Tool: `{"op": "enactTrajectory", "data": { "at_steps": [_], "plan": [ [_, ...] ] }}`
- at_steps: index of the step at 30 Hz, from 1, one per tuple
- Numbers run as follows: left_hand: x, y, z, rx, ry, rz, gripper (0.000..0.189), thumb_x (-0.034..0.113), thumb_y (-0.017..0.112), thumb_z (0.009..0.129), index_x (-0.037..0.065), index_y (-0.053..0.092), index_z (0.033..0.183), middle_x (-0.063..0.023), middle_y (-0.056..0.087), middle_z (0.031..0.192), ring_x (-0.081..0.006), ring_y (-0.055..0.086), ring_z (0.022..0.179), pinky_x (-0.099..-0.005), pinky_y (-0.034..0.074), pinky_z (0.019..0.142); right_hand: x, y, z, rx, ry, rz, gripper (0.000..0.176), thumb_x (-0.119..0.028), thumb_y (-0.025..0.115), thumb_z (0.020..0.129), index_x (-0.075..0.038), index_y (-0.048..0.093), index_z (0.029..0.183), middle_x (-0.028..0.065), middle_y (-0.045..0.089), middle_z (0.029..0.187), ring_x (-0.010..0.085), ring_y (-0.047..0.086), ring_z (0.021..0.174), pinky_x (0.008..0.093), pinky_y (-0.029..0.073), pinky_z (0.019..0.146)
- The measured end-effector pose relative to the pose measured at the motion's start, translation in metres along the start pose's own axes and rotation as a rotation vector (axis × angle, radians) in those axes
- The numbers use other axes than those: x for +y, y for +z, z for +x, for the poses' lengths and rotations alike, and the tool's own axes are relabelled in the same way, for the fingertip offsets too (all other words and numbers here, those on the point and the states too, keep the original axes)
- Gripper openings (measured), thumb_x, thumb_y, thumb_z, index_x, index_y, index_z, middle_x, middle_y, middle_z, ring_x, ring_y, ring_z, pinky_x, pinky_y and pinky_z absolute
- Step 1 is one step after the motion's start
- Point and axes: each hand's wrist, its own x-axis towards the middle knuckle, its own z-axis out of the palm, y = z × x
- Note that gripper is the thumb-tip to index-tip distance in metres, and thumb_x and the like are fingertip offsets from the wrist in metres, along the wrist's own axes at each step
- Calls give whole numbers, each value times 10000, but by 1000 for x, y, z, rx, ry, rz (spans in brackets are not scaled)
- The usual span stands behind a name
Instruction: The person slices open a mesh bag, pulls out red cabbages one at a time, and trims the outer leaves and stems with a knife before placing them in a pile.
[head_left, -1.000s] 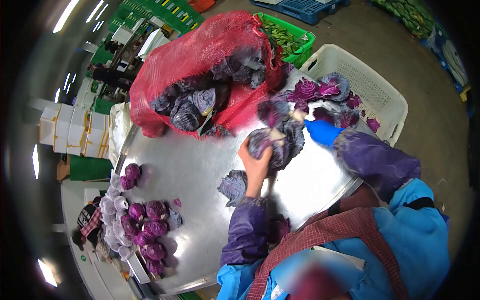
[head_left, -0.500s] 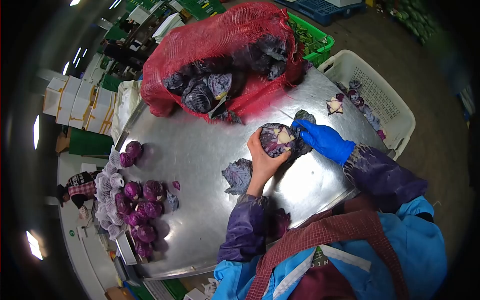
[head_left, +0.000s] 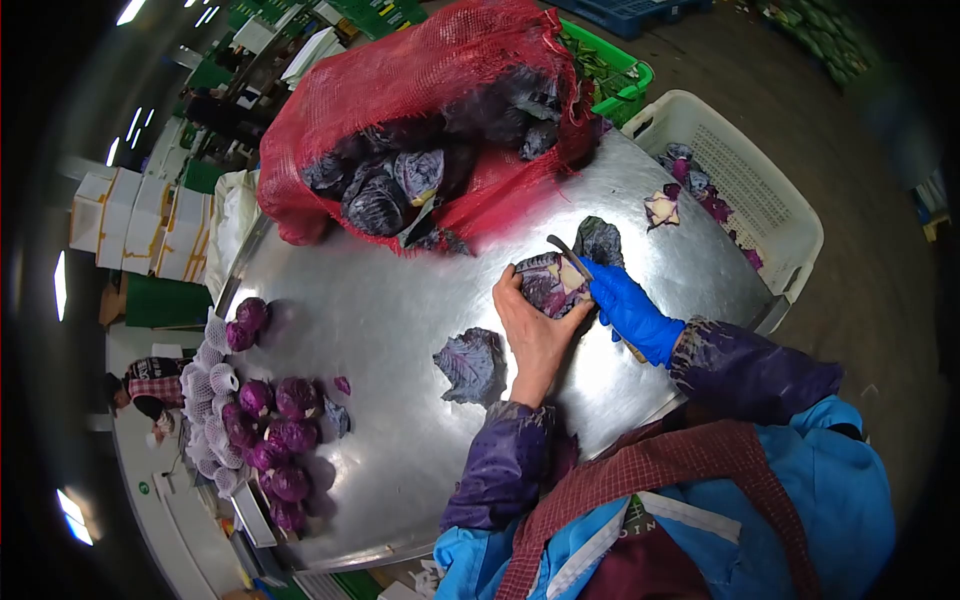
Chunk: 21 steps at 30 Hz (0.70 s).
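Observation:
My bare left hand (head_left: 535, 330) grips a red cabbage (head_left: 545, 285) over the metal table, its pale cut stem end facing up. My right hand (head_left: 635, 308), in a blue glove, is closed round a knife (head_left: 568, 252). The dark blade lies across the cabbage near the stem, and part of the handle shows below the glove. Beyond the cabbage lies a loose dark outer leaf (head_left: 600, 242). Another leaf (head_left: 470, 365) lies left of my left hand. A cut stem piece (head_left: 661, 208) rests toward the table's right edge.
A torn red mesh sack (head_left: 410, 95) of cabbages fills the table's far side. Several trimmed cabbages (head_left: 290, 435) sit at the left beside white foam nets (head_left: 205, 400). A white basket (head_left: 740, 150) with leaf scraps and a green crate (head_left: 625, 90) stand past the right edge.
My right hand has turned the knife so its blade now lies over the cabbage's stem end. The hand has moved slightly down and left. My left hand keeps its hold on the cabbage.

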Motion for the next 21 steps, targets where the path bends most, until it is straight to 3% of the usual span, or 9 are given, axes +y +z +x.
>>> {"op": "enactTrajectory", "data": {
  "at_steps": [5, 7, 11, 13, 15, 17, 19, 20, 21],
  "plan": [
    [0, 5, -2, 24, 85, 163, 793, 302, 797, 606, -110, 373, 1135, -264, 405, 1166, -395, 405, 1036, -468, 329, 920, 42, 4, 21, 62, -63, 138, 420, -264, 416, 958, -70, 402, 1330, 48, 559, 1119, 118, 535, 921, 237, 455, 746],
    [5, 6, -1, 46, 87, 193, 746, 314, 777, 629, -101, 386, 1110, -269, 418, 1144, -401, 402, 1032, -469, 331, 911, 52, -3, 44, 167, -373, -379, 396, -215, 400, 949, -39, 421, 1303, 120, 574, 1131, 206, 561, 986, 309, 457, 824],
    [12, 11, -2, 76, 97, 249, 750, 307, 778, 634, -103, 380, 1118, -265, 415, 1144, -402, 395, 1056, -461, 322, 925, 39, -12, 54, 156, -213, -516, 308, -116, 424, 868, -35, 514, 1151, 214, 606, 983, 350, 595, 908, 390, 468, 797],
    [10, 11, -10, 72, 78, 245, 753, 290, 779, 637, -105, 372, 1133, -264, 416, 1138, -403, 394, 1069, -453, 314, 940, 43, -18, 53, 196, -243, -571, 299, -154, 446, 886, -34, 529, 1147, 191, 609, 1001, 302, 600, 928, 368, 470, 798],
    [2, 9, -16, 99, 72, 214, 768, 285, 783, 636, -107, 362, 1145, -261, 405, 1157, -399, 387, 1087, -450, 311, 947, 38, -32, 56, 210, 65, -607, 208, -110, 467, 836, -25, 565, 999, 190, 622, 882, 317, 624, 787, 394, 489, 680],
    [-7, 5, -22, 110, 47, 160, 804, 259, 783, 638, -96, 327, 1197, -253, 386, 1187, -386, 376, 1120, -437, 298, 971, 88, -35, 73, 127, -103, -400, 136, -136, 524, 838, -38, 575, 916, 90, 577, 701, 169, 573, 585, 317, 488, 530],
    [-19, -4, -31, 74, 47, -56, 797, 248, 787, 639, -78, 326, 1202, -243, 364, 1233, -389, 361, 1141, -444, 286, 987, 89, -17, 61, 167, -129, -400, 160, -198, 539, 858, -41, 572, 856, 73, 569, 680, 161, 548, 534, 303, 453, 439],
    [-22, -11, -31, 20, -11, -82, 841, 234, 783, 646, -71, 281, 1248, -231, 346, 1264, -385, 343, 1175, -428, 257, 1020, 36, -7, 39, 133, 218, -232, 261, -325, 574, 860, -65, 555, 851, 47, 541, 652, 137, 503, 470, 276, 397, 366],
    [-32, -14, -32, 0, -49, -112, 825, 253, 772, 659, -61, 300, 1258, -246, 312, 1278, -401, 313, 1194, -438, 239, 1029, 26, -6, 36, 122, 218, -240, 261, -325, 574, 860, -65, 555, 851, 47, 541, 652, 137, 503, 470, 276, 397, 366]
  ]
}}
